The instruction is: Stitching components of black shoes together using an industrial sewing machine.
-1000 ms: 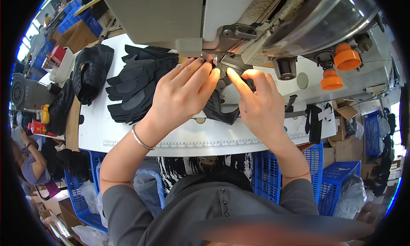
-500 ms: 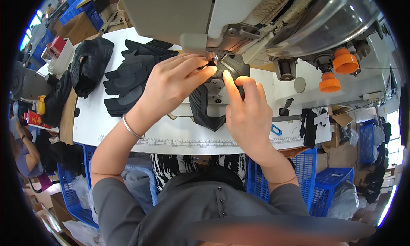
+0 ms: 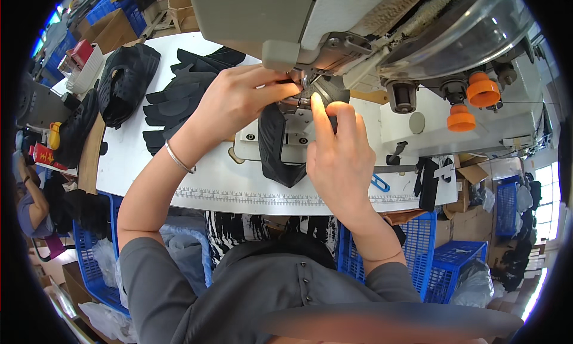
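Observation:
A curved black shoe-upper piece (image 3: 273, 144) lies under the needle of the sewing machine (image 3: 304, 81), and its pointed loop hangs toward me over the metal plate. My left hand (image 3: 236, 102) is closed in a pinch at the left of the needle, thumb and fingertips on the piece's edge. From the right, my right hand (image 3: 341, 156) presses an extended index finger on the piece beside the presser foot. Its other fingers are curled round the black material, and the thumb is hidden. Fingertips of both hands are close to the needle.
Stacked black cut pieces (image 3: 185, 93) lie on the white table (image 3: 239, 203) at left, beside a black shoe (image 3: 126, 84). A blue clip-like tool (image 3: 379, 183) and black strips (image 3: 427, 183) are at right. Blue crates (image 3: 459, 266) stand below. Another person (image 3: 33, 203) sits far left.
The black piece has turned slightly under the needle, its loop shifting left and toward me. Both hands stay on it, with the fingers moved slightly. The whole view has shifted a little.

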Motion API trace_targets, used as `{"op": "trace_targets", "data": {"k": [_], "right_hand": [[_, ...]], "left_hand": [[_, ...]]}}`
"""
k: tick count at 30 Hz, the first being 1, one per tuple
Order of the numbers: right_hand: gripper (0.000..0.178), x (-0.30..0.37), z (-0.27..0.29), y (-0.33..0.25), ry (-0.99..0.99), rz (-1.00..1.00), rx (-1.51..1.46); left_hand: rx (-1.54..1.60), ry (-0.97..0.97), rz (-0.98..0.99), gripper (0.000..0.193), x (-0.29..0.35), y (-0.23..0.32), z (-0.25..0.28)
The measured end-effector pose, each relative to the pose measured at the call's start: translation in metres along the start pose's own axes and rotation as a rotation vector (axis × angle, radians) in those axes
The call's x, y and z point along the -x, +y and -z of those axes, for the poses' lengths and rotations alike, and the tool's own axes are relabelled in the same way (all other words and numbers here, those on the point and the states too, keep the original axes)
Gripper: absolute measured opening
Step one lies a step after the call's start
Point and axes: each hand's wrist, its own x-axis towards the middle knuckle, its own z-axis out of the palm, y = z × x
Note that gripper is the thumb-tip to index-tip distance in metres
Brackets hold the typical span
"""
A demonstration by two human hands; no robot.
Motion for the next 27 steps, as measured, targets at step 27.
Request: {"op": "trace_targets", "data": {"k": [27], "right_hand": [[0.057, -0.0060, -0.0005, 0.0032, 0.022, -0.020, 0.045]], "left_hand": [[-0.023, -0.027, 0.097, 0.042, 0.0033, -0.0018, -0.0030]]}}
